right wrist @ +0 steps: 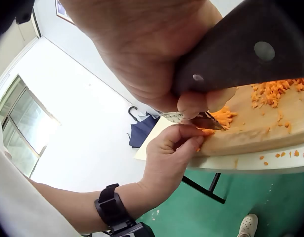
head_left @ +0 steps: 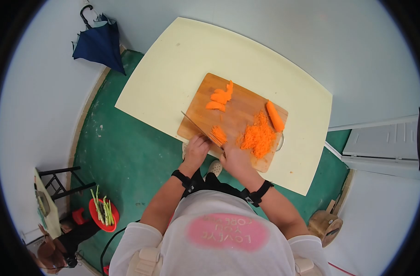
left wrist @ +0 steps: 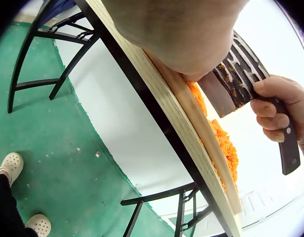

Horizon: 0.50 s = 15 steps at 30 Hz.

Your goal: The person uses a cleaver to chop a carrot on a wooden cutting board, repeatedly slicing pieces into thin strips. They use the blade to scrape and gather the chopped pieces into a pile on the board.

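Note:
My right hand [head_left: 237, 161] grips the black handle of a broad knife [left wrist: 243, 74], fingers wrapped round it in the left wrist view. The blade stands over thin carrot strips [head_left: 218, 134] near the front edge of a wooden board [head_left: 196, 99]. Close beside the blade, my left hand [right wrist: 167, 158] pinches carrot at the board's edge between thumb and curled fingers. A heap of finely cut carrot [head_left: 258, 139] lies to the right, with a larger carrot piece [head_left: 275, 116] behind it. Carrot slices [head_left: 219, 97] sit at the back left of the board.
The board lies on a pale table [head_left: 159, 64]; small orange bits lie on the tabletop near the board. On the green floor to the left is a red bowl [head_left: 94, 212] of green stalks, near a black-legged stand. A blue umbrella [head_left: 98, 42] leans at the wall.

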Tool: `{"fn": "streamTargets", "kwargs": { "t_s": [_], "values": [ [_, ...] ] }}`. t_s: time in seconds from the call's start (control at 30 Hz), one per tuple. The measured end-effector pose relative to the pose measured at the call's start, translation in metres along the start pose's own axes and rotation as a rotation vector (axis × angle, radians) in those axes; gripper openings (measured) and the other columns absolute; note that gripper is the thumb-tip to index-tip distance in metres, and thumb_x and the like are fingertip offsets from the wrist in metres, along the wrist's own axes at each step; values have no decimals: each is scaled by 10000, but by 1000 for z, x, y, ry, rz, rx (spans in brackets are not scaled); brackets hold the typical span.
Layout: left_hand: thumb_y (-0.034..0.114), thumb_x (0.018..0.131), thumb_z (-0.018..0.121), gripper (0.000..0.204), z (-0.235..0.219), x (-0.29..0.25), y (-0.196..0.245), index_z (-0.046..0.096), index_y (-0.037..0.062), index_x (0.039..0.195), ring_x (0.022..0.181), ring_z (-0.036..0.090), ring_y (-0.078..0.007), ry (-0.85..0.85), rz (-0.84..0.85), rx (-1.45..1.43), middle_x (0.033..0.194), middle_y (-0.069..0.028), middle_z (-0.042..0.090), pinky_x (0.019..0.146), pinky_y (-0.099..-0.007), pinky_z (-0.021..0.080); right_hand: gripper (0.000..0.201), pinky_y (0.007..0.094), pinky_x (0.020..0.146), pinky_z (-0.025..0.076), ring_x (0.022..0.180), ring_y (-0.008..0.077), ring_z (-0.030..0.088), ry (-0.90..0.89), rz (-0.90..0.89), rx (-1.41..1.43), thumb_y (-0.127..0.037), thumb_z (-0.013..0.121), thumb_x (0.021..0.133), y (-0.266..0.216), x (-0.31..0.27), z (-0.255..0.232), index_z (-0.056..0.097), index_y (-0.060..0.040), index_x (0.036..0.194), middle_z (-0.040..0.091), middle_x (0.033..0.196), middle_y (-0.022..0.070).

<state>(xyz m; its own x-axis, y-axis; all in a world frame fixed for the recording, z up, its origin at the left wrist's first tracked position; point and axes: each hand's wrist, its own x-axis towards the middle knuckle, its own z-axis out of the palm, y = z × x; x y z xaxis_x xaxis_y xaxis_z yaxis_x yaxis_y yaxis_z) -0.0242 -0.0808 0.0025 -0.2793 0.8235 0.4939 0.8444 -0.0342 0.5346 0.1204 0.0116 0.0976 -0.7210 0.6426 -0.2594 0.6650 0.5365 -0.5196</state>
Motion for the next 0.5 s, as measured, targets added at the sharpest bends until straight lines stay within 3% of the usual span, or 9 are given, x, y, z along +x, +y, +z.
{"fn": "streamTargets", "kwargs": {
  "t_s": [0.27, 0.5],
  "values": [
    [-11, 697, 664, 186, -1, 1, -1, 678, 8, 881, 960, 609, -298, 8, 21, -28, 976, -109, 647, 832, -398, 508, 199, 513, 661, 519, 726, 411, 656, -48, -1, -14, -163, 557, 828, -5, 8, -1, 647, -23, 937, 656, 772, 242],
    [11, 720, 677, 170, -2, 4, 3, 681, 11, 890, 959, 601, -322, -1, -43, -38, 969, -116, 645, 854, -408, 499, 184, 512, 663, 515, 725, 415, 651, 41, -63, 71, -170, 572, 838, 1, 26, 14, 618, -9, 914, 654, 761, 242]
  ]
}}
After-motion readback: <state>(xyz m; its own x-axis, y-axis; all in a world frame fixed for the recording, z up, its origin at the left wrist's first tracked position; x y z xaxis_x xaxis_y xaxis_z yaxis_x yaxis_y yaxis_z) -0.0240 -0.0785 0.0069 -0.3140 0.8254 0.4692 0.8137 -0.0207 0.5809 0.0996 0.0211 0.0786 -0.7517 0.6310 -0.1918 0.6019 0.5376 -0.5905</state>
